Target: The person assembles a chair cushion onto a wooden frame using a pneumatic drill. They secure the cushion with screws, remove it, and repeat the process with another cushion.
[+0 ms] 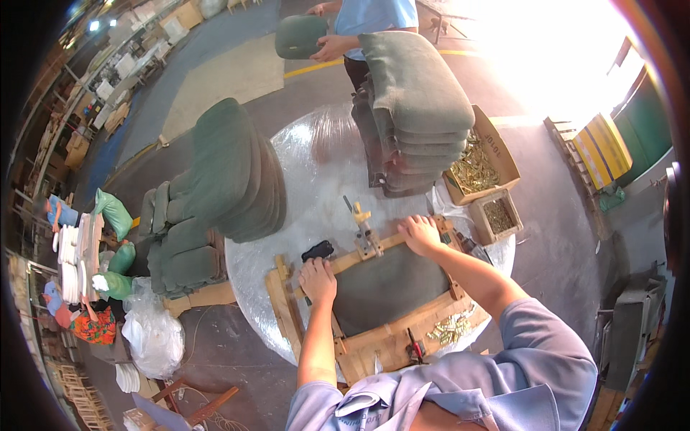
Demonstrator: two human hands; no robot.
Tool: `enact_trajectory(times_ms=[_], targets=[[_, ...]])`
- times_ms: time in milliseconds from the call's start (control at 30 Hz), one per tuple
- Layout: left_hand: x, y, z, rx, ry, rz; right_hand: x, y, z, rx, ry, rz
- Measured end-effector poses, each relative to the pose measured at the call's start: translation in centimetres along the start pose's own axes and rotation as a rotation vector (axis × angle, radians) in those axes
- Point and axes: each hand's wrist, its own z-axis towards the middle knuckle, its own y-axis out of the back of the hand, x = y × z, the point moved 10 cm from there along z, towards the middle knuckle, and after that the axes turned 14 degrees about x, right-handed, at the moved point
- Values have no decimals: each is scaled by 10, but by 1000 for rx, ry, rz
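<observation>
A green-grey padded seat cushion lies flat inside a wooden jig in front of me. Along its far side runs a wooden bar with a metal toggle clamp at its middle. My left hand is closed over the bar's left end, fingertips over the far edge. Toward the other end my right hand wraps its fingers over the same bar. A black object, perhaps a tool, lies just beyond my left hand. On the jig's near edge rest brass-coloured fittings and a red-and-black tool.
The jig stands on a round, film-wrapped table. Tall stacks of cushions rise at the back and left. Right of them are a cardboard box and a smaller bin of metal parts. Beyond, a co-worker holds a cushion.
</observation>
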Motion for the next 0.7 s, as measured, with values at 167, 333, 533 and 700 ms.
enact_trajectory(times_ms=[167,333,533,700], targets=[[111,1,-92,-60,514,60,101,80,12,-183,273,674],[181,-35,-164,125,636,-328,148,81,40,-153,235,741],[221,-18,-173,253,669,-407,207,126,13,-149,306,839],[244,-6,-188,31,598,-642,244,117,37,-9,239,239]])
